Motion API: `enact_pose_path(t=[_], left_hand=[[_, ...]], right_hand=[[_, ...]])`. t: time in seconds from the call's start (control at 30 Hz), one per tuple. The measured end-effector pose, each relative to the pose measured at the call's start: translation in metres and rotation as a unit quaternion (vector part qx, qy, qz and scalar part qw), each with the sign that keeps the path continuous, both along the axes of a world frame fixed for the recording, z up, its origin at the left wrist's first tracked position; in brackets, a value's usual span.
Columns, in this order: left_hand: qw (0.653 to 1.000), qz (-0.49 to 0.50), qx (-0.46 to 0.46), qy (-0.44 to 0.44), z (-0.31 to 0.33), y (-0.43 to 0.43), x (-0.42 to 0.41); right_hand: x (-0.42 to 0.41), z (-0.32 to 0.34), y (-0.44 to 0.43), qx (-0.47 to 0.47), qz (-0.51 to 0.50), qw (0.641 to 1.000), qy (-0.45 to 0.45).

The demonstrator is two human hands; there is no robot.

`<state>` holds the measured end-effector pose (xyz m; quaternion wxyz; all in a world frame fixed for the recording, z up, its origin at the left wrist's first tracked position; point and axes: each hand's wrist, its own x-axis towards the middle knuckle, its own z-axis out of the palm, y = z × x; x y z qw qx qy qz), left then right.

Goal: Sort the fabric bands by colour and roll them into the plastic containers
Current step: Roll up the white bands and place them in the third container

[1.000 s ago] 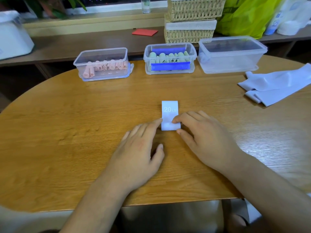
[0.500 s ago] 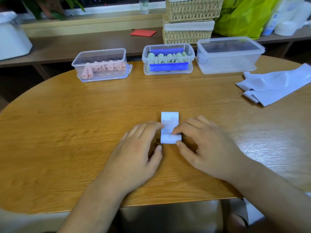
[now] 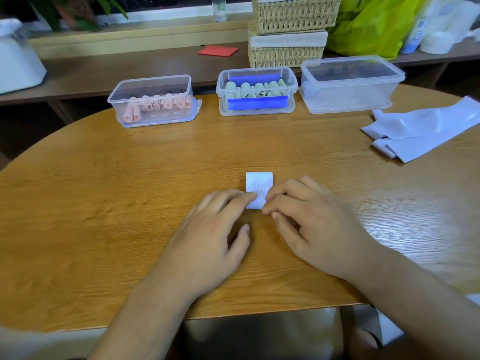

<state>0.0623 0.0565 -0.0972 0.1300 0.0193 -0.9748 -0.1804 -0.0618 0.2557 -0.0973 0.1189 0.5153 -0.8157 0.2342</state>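
Note:
A pale lilac band (image 3: 258, 187) marked "20" lies on the wooden table (image 3: 104, 203), its near end rolled up. My left hand (image 3: 213, 235) and my right hand (image 3: 314, 219) press their fingertips on that roll from either side. At the back stand three clear plastic containers: the left one (image 3: 153, 100) holds pink rolls, the middle one (image 3: 257, 90) holds pale green rolls and has blue clips, and the right one (image 3: 350, 84) holds one lilac roll at its left end. More lilac bands (image 3: 420, 131) lie loose at the right edge.
Behind the table runs a low shelf with stacked wicker baskets (image 3: 288, 29), a yellow-green bag (image 3: 374, 22), a red card (image 3: 218, 51) and a white appliance (image 3: 15, 58). The table's front edge is close under my wrists.
The flat part of the lilac band has got shorter as the roll under my fingertips has grown. Both hands stay on the roll.

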Motion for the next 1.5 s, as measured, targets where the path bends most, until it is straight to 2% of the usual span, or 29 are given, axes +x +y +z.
enact_pose_path(t=[0.43, 0.73, 0.87, 0.97, 1.07, 1.17, 1.23, 1.37, 1.5], left_hand=[[1.000, 0.021, 0.004, -0.004, 0.003, 0.003, 0.000], [1.000, 0.013, 0.020, 0.009, 0.001, 0.000, -0.002], [0.999, 0.015, 0.036, 0.015, 0.001, -0.001, -0.002], [0.997, 0.012, 0.066, 0.044, 0.001, -0.003, -0.003], [0.990, 0.021, 0.087, 0.108, 0.004, -0.004, -0.001], [0.975, 0.015, 0.108, 0.193, 0.011, -0.002, 0.005], [0.970, 0.007, 0.108, 0.218, 0.013, 0.000, 0.006], [0.973, -0.002, 0.107, 0.204, 0.011, 0.002, 0.005], [0.972, -0.012, 0.111, 0.207, 0.013, 0.001, 0.006]], right_hand=[[-0.015, -0.009, -0.007, 0.026, -0.050, 0.998, -0.027], [-0.037, 0.007, -0.029, 0.133, -0.108, 0.985, -0.010], [-0.047, 0.012, -0.041, 0.116, -0.113, 0.986, -0.031], [-0.040, 0.010, -0.039, 0.069, -0.118, 0.990, -0.025], [-0.027, 0.008, -0.030, -0.066, -0.121, 0.982, -0.128], [-0.010, 0.011, -0.023, -0.156, -0.093, 0.940, -0.287], [-0.005, 0.012, -0.022, -0.180, -0.066, 0.917, -0.351], [-0.002, 0.013, -0.028, -0.217, -0.033, 0.873, -0.436], [0.003, 0.013, -0.028, -0.204, 0.008, 0.832, -0.515]])
